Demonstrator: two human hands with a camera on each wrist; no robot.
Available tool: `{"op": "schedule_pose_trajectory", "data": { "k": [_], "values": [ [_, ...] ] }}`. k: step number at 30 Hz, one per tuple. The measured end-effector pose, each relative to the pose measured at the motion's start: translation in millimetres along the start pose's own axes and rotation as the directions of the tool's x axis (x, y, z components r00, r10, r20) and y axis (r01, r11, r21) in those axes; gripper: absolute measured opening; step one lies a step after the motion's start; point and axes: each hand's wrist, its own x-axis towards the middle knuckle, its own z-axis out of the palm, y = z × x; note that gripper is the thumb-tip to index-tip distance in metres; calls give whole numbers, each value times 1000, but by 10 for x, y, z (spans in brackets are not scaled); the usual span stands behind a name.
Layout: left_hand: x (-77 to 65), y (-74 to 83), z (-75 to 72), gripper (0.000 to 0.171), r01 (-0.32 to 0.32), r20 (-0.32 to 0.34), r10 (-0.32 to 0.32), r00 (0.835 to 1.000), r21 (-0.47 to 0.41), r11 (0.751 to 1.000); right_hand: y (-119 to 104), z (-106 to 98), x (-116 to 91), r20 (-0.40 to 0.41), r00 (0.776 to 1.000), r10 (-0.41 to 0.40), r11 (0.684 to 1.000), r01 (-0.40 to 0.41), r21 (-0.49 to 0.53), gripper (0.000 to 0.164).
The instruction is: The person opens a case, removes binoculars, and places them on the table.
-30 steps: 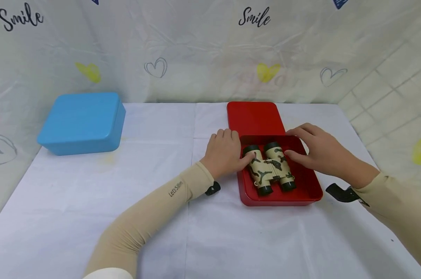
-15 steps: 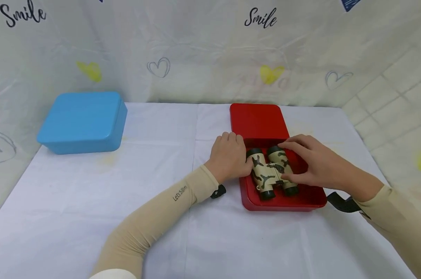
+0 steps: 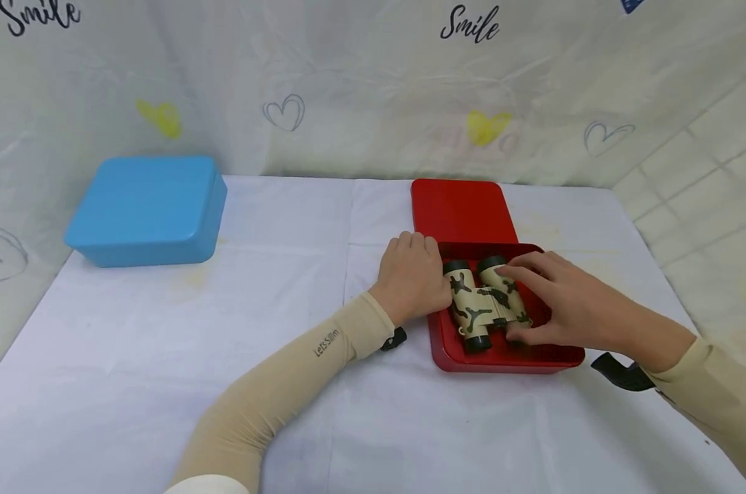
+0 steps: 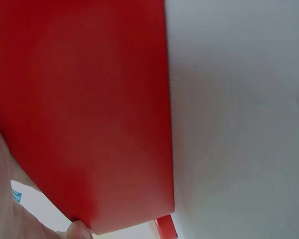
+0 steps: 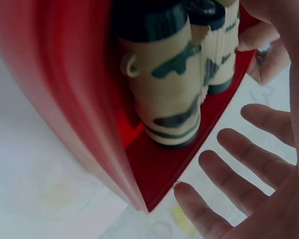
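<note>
Camouflage binoculars [image 3: 482, 305] lie inside the red box [image 3: 496, 366], between the fingers of both hands. The red lid [image 3: 462, 207] rests just beyond the left fingers; the blue box [image 3: 144, 209] stands well apart to their left, its inside out of sight. The left hand [image 3: 412, 280] grips the red box's near wall, whose smooth outer face only the left wrist view shows. The right hand [image 3: 561, 302] reaches over the binoculars' right barrel; its own wrist view reveals the fingers spread, but contact I cannot tell.
</note>
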Motion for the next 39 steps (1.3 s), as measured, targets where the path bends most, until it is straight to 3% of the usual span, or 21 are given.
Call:
{"op": "schedule_pose_trajectory", "data": {
  "k": [8, 21, 31, 39],
  "values": [
    [-36, -9, 32, 23, -8, -1, 8, 1000, 28, 1000, -25, 123, 50, -10, 999, -45, 999, 45, 2, 92],
    [-44, -8, 73, 21, -28, -74, 30, 997, 23, 999, -44, 227, 42, -39, 998, -52, 998, 51, -34, 98],
    [-50, -53, 47, 22, -16, 26, 17, 1000, -29, 999, -98, 177, 110, 2, 998, -63, 996, 63, -66, 90],
    [-53, -56, 34, 25, -20, 40, 20, 999, -11, 1000, -126, 99, 195, 59, 996, -71, 992, 77, -104, 79]
  ]
}}
